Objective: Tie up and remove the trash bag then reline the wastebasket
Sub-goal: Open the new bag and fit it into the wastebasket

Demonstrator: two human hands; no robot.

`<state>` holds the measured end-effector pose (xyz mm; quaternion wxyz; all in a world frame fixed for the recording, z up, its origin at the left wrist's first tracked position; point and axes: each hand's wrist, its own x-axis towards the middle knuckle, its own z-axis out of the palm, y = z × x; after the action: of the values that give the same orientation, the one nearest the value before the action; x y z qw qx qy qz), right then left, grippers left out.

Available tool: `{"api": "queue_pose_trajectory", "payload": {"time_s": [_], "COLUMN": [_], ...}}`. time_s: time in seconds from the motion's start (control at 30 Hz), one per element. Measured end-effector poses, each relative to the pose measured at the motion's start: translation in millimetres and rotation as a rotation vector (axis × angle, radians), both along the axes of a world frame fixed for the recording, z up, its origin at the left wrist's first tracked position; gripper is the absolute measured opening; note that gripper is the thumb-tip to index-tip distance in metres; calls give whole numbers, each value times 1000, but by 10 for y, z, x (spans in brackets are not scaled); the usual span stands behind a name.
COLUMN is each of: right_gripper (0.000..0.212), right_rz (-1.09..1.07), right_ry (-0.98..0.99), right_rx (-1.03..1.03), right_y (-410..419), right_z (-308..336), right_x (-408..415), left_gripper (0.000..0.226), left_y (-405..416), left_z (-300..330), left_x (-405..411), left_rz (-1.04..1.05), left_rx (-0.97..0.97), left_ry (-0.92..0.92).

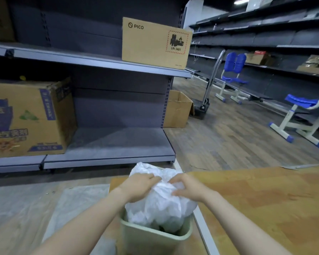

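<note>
Wastebasket (155,240) base cut off by bottom edge; its inside hidden under the white trash bag (160,205). Bag contents can't be made out. Left hand (139,186) and right hand (187,188) fingertips buried in bag folds, grip unclear. Printed carton (26,116) cut by left edge, text too blurred to read.

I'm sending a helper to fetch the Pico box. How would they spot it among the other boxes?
Look at the grey shelving unit straight ahead. On its upper shelf, at the right end, stands the Pico box. Unlike the worn printed box lower left, it is clean and plain with a red-bordered battery label.
</note>
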<state>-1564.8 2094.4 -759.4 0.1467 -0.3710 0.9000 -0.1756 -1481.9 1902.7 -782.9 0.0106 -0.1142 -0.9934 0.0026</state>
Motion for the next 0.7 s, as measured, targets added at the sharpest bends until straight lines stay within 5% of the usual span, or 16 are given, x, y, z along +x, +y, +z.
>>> {"api": "queue_pose_trajectory", "payload": {"time_s": [0.13,0.17,0.27,0.4,0.5,0.6,0.7], "right_gripper": [11,18,21,31,35,42,39], "right_rz": [-125,-112,-155,-166,-143,-105,-79], "right_ry": [-73,-59,-30,356,547,445,222], "right_rx": [-241,-246,-185,142,27,-147,-42], "right_y": [170,196,276,281,119,-113,-298], "right_z": [93,121,180,156,195,270,268], "right_x": [-164,-166,-209,-224,-34,201,312], "left_gripper": [69,68,34,11,47,48,33], "left_y": [-288,-370,-588,-587,-486,-391,-299], "left_z": [4,-17,-58,86,262,322,299], "left_x": [21,33,75,97,122,102,39], "left_rz": [33,61,162,277,377,373,370], "left_rx": [67,88,249,812,1104,1120,816], "left_ry": [182,194,121,-231,-648,-767,-665]}}
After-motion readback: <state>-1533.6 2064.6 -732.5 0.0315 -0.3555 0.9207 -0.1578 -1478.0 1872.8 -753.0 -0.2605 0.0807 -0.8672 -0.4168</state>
